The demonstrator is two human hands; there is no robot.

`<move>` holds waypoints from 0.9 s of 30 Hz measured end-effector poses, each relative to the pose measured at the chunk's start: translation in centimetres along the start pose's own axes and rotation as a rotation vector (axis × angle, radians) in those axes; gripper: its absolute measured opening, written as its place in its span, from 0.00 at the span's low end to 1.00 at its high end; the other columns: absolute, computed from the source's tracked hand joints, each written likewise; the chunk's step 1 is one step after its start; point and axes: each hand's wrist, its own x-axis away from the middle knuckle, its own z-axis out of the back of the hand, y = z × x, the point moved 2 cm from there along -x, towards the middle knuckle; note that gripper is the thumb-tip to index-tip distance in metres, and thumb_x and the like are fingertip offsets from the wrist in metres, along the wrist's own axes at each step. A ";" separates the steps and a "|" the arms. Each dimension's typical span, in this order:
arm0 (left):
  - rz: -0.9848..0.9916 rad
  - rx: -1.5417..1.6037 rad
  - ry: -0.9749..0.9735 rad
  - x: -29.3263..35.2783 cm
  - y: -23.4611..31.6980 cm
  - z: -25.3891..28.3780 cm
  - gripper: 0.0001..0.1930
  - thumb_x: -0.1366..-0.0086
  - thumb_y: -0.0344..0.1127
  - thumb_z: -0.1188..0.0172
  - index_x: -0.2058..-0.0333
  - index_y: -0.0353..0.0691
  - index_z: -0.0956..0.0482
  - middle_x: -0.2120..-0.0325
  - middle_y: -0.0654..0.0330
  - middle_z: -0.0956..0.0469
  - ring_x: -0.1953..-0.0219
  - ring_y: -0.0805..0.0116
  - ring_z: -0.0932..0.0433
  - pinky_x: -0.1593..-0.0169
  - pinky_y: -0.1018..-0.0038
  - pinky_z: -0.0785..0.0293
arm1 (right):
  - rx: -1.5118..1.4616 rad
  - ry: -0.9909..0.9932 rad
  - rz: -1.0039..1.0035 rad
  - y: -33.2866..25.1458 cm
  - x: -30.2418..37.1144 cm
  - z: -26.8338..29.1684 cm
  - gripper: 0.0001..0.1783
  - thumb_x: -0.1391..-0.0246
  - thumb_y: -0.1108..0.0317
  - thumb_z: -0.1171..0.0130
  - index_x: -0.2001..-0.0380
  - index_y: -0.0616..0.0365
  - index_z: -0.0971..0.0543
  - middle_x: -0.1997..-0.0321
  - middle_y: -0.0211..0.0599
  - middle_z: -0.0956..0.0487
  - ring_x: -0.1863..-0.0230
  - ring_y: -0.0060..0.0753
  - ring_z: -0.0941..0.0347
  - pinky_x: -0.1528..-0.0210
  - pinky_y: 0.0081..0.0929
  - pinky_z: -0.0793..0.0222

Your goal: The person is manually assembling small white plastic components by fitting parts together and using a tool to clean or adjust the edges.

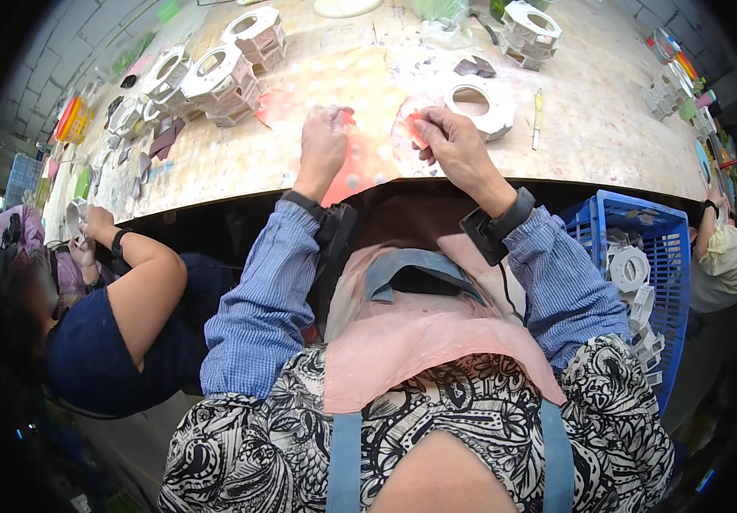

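Note:
A thin, see-through orange-red sheet with pale dots spreads over the table in front of me, its near part hanging past the edge. At its left side my left hand is closed, pinching a bit of the sheet between thumb and fingers. My right hand is closed on the sheet's right edge, where a crumpled reddish bit shows at the fingertips. Just beyond my right hand lies a white piece with a round hole, partly hidden by that hand.
White lantern-like frames stand at the left, another at the far right. A yellow-handled knife and dark sandpaper scraps lie on the worktable. A blue crate holds white parts. Co-workers sit at both sides.

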 end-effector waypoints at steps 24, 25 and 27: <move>0.137 0.609 -0.128 6.7 6.6 -2.4 0.07 0.40 0.28 0.43 0.65 0.34 0.29 0.77 0.60 0.24 0.81 0.80 0.28 0.78 0.86 0.32 | -0.392 -0.083 -0.121 0.2 2.1 -1.1 0.09 0.50 0.70 0.45 0.65 0.62 0.26 0.74 0.30 0.25 0.77 0.15 0.30 0.79 0.13 0.32; 0.139 0.609 -0.127 6.9 6.6 -2.5 0.07 0.40 0.28 0.43 0.65 0.34 0.29 0.77 0.60 0.24 0.81 0.80 0.28 0.78 0.86 0.32 | -0.445 -0.075 -0.108 0.3 2.2 -1.0 0.09 0.50 0.71 0.45 0.66 0.62 0.25 0.74 0.30 0.25 0.78 0.15 0.30 0.79 0.13 0.32; 0.138 0.839 -0.164 7.2 6.8 -2.5 0.06 0.41 0.28 0.44 0.65 0.35 0.29 0.76 0.60 0.24 0.81 0.80 0.29 0.77 0.85 0.32 | -0.499 -0.066 -0.095 0.3 2.5 -0.9 0.08 0.50 0.71 0.46 0.66 0.62 0.25 0.75 0.30 0.25 0.78 0.15 0.31 0.79 0.13 0.32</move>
